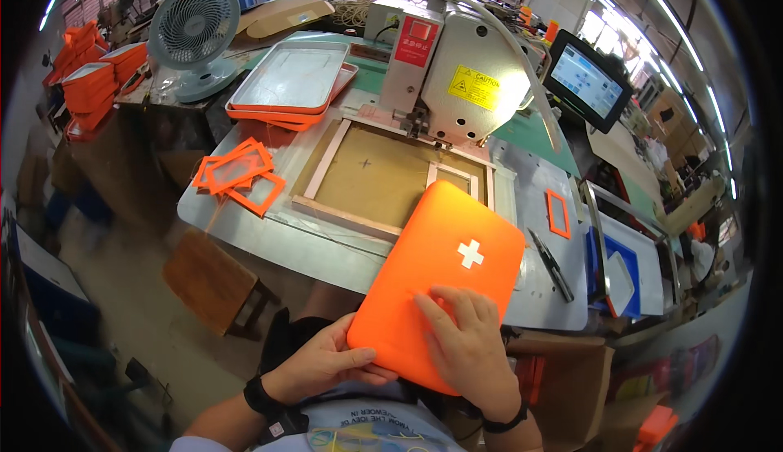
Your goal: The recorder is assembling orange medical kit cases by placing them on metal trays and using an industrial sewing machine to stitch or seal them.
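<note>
An orange molded case panel (408, 289) with rounded corners and a white cross is tilted in front of me, its far end over the front of the machine table. My left hand (338, 358) grips its near left corner, thumb on top and fingers partly hidden beneath. With fingers spread, my right hand (471, 344) rests on the panel's face below the cross. Just beyond lies a flat clamp frame (326, 161) under the head of a sewing machine (469, 64). A black-handled pointed tool (551, 266) and one small orange window frame (558, 212) lie right of the panel.
Several orange window frames (245, 166) are piled on the table's left. Behind them are stacked orange panels (289, 77) and a fan (196, 28). A control screen (586, 83) stands at the right. Below are a wooden stool (208, 276) and an open cardboard box (575, 387).
</note>
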Demonstrator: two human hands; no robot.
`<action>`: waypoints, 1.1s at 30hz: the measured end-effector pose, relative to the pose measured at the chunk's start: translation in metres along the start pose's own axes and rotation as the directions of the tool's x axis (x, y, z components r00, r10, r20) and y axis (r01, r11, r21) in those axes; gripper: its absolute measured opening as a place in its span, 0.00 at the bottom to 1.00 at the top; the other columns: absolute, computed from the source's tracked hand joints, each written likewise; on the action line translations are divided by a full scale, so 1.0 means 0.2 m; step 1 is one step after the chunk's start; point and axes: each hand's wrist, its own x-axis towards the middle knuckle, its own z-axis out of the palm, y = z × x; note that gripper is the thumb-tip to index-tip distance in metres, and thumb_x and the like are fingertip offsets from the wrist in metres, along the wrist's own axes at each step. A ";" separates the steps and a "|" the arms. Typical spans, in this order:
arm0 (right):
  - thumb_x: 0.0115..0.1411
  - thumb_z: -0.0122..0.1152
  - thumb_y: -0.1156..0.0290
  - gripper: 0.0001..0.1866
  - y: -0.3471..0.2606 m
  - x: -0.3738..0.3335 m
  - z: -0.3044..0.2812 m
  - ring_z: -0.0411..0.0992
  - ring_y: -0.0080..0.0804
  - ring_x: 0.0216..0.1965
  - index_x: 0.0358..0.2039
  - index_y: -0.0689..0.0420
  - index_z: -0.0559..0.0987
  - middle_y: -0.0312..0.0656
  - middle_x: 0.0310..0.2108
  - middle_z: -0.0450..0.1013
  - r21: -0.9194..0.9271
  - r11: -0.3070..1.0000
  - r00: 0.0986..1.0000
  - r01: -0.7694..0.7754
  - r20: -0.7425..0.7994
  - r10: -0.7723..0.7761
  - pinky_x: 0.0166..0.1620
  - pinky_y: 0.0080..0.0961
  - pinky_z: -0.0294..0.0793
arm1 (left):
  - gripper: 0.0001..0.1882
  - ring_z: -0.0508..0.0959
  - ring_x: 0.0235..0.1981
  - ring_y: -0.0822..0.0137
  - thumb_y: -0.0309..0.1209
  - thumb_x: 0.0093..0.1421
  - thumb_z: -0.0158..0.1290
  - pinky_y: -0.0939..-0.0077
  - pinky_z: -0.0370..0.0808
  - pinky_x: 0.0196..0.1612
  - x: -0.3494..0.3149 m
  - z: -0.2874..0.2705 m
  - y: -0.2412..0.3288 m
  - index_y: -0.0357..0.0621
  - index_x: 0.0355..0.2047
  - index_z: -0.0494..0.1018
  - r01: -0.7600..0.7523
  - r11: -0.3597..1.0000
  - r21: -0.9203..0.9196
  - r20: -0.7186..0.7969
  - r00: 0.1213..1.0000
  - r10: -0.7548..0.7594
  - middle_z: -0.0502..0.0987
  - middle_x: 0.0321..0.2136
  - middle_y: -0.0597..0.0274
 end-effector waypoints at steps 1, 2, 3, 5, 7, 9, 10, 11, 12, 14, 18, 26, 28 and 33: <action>0.51 0.61 0.75 0.25 -0.01 0.00 0.01 0.69 0.42 0.52 0.52 0.53 0.78 0.44 0.51 0.71 -0.026 1.000 1.000 -0.007 0.003 0.007 0.56 0.41 0.64 | 0.34 0.82 0.48 0.47 0.26 0.68 0.52 0.62 0.84 0.50 0.00 0.00 -0.01 0.43 0.69 0.48 -0.004 1.000 -0.010 0.007 1.000 0.004 0.72 0.56 0.41; 0.50 0.61 0.75 0.25 -0.01 0.00 0.01 0.69 0.43 0.52 0.52 0.53 0.78 0.43 0.51 0.71 -0.053 0.998 1.000 -0.015 0.006 0.015 0.56 0.41 0.64 | 0.34 0.82 0.48 0.47 0.26 0.69 0.52 0.62 0.83 0.50 0.01 0.00 -0.02 0.43 0.69 0.48 -0.007 1.000 -0.019 0.014 1.000 0.008 0.72 0.56 0.41; 0.51 0.62 0.75 0.24 -0.02 0.00 0.02 0.68 0.44 0.53 0.52 0.53 0.78 0.43 0.51 0.71 -0.030 0.999 1.000 -0.013 0.016 0.014 0.56 0.43 0.63 | 0.34 0.82 0.48 0.47 0.26 0.69 0.52 0.61 0.83 0.50 0.01 0.00 -0.02 0.43 0.69 0.47 -0.013 1.000 -0.024 0.016 1.000 0.013 0.72 0.56 0.41; 0.51 0.63 0.74 0.23 -0.02 -0.01 0.01 0.67 0.46 0.55 0.50 0.54 0.78 0.44 0.52 0.70 0.014 1.000 0.999 -0.013 0.037 0.012 0.57 0.45 0.63 | 0.32 0.81 0.50 0.50 0.25 0.69 0.51 0.63 0.83 0.52 -0.01 0.01 0.00 0.42 0.68 0.50 -0.007 0.999 -0.036 0.028 1.000 0.008 0.71 0.57 0.43; 0.52 0.64 0.73 0.20 -0.01 -0.02 -0.01 0.66 0.48 0.56 0.47 0.54 0.78 0.45 0.54 0.69 0.188 0.977 0.994 -0.104 0.060 0.095 0.60 0.47 0.62 | 0.31 0.81 0.51 0.52 0.25 0.69 0.51 0.63 0.82 0.53 -0.01 0.01 0.01 0.42 0.68 0.51 0.002 0.999 -0.050 0.037 0.999 -0.001 0.70 0.58 0.45; 0.53 0.65 0.72 0.17 -0.03 -0.02 -0.01 0.64 0.50 0.58 0.45 0.54 0.78 0.46 0.55 0.68 0.210 0.966 0.988 -0.151 0.058 0.142 0.62 0.49 0.60 | 0.31 0.80 0.51 0.52 0.25 0.69 0.51 0.63 0.82 0.53 0.00 0.00 0.01 0.42 0.68 0.51 0.021 0.998 -0.056 0.044 0.999 -0.018 0.70 0.58 0.44; 0.53 0.66 0.72 0.16 -0.06 -0.01 0.01 0.63 0.51 0.60 0.44 0.54 0.78 0.47 0.57 0.67 0.149 0.977 0.988 -0.152 0.038 0.148 0.63 0.50 0.59 | 0.31 0.80 0.51 0.52 0.25 0.69 0.51 0.63 0.82 0.53 0.00 0.01 0.00 0.42 0.68 0.51 0.021 0.998 -0.058 0.046 0.999 -0.018 0.70 0.58 0.45; 0.54 0.66 0.71 0.15 -0.08 -0.01 0.03 0.62 0.52 0.61 0.44 0.54 0.78 0.48 0.58 0.67 0.087 0.984 0.988 -0.154 0.018 0.153 0.64 0.51 0.58 | 0.31 0.80 0.51 0.52 0.25 0.69 0.51 0.63 0.82 0.54 0.01 0.01 0.00 0.42 0.68 0.51 0.021 0.998 -0.060 0.047 0.999 -0.019 0.70 0.58 0.45; 0.54 0.66 0.71 0.16 -0.08 -0.01 0.02 0.62 0.53 0.61 0.44 0.54 0.78 0.48 0.58 0.66 0.085 0.988 0.992 -0.126 0.034 0.124 0.65 0.52 0.57 | 0.31 0.80 0.52 0.52 0.25 0.69 0.51 0.63 0.82 0.54 0.01 0.01 0.00 0.43 0.68 0.51 0.016 0.998 -0.062 0.047 0.999 -0.013 0.70 0.58 0.45; 0.54 0.67 0.71 0.17 -0.08 -0.02 0.02 0.60 0.55 0.63 0.45 0.54 0.78 0.48 0.60 0.66 0.083 0.994 0.996 -0.070 0.068 0.064 0.66 0.54 0.56 | 0.31 0.80 0.52 0.52 0.25 0.69 0.51 0.63 0.81 0.54 0.01 -0.01 -0.02 0.43 0.68 0.51 -0.001 0.997 -0.083 0.057 0.998 0.006 0.70 0.58 0.45; 0.55 0.67 0.70 0.17 -0.07 -0.04 0.02 0.58 0.57 0.63 0.46 0.53 0.78 0.48 0.61 0.65 0.201 0.965 0.985 -0.169 0.074 0.157 0.67 0.58 0.53 | 0.31 0.80 0.52 0.51 0.24 0.69 0.51 0.62 0.81 0.55 0.02 -0.02 -0.03 0.43 0.68 0.51 0.005 0.996 -0.089 0.078 0.997 0.002 0.70 0.58 0.44; 0.55 0.67 0.71 0.21 -0.08 -0.03 0.02 0.59 0.56 0.64 0.50 0.54 0.79 0.48 0.60 0.66 0.252 0.946 0.979 -0.203 0.060 0.194 0.67 0.59 0.52 | 0.31 0.81 0.51 0.50 0.22 0.68 0.51 0.62 0.81 0.55 0.03 -0.03 -0.04 0.41 0.68 0.50 0.007 0.989 -0.149 0.095 0.995 0.008 0.70 0.57 0.43; 0.54 0.67 0.71 0.20 -0.10 -0.02 0.04 0.58 0.56 0.64 0.49 0.54 0.79 0.48 0.60 0.66 0.189 0.962 0.981 -0.195 0.053 0.188 0.67 0.60 0.52 | 0.31 0.81 0.50 0.50 0.22 0.68 0.51 0.62 0.81 0.55 0.03 -0.03 -0.04 0.41 0.68 0.50 0.012 0.989 -0.149 0.096 0.995 0.003 0.70 0.57 0.42; 0.54 0.68 0.72 0.20 -0.09 -0.03 0.07 0.58 0.58 0.64 0.49 0.53 0.79 0.48 0.59 0.66 0.140 0.979 0.989 -0.150 0.027 0.148 0.66 0.63 0.53 | 0.31 0.81 0.50 0.50 0.22 0.68 0.51 0.62 0.81 0.55 0.03 -0.03 -0.05 0.41 0.68 0.50 -0.004 0.990 -0.142 0.090 0.996 0.017 0.71 0.57 0.42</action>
